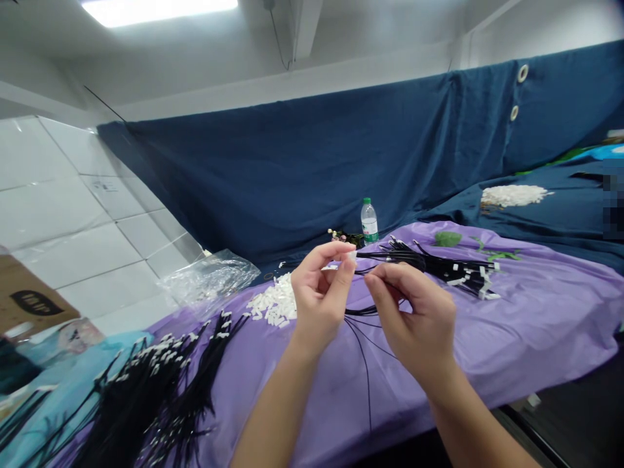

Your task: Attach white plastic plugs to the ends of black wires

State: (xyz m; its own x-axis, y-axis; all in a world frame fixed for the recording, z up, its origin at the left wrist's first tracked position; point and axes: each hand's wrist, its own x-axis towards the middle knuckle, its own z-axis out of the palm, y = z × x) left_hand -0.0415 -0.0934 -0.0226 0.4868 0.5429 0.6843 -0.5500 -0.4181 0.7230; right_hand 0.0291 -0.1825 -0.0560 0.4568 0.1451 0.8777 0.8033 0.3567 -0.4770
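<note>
My left hand (319,292) pinches a small white plastic connector (351,255) between thumb and fingertip. Just to the right, my right hand (414,312) has its thumb and forefinger pressed together on a thin black cable (361,272). Whether this cable enters the connector, I cannot tell. Behind my hands lies a bundle of black cables (414,260) with white ends, partly hidden by my right hand. A pile of loose white connectors (275,300) is left of my left hand. More loose cables (366,370) trail over the purple cloth (341,403) below.
Large bunches of black cables with white tips (131,403) lie at the front left. Clear plastic wrap (209,279) is behind them. A water bottle (369,222) stands at the back before a blue curtain (292,169). Another white heap (514,195) sits at the far right.
</note>
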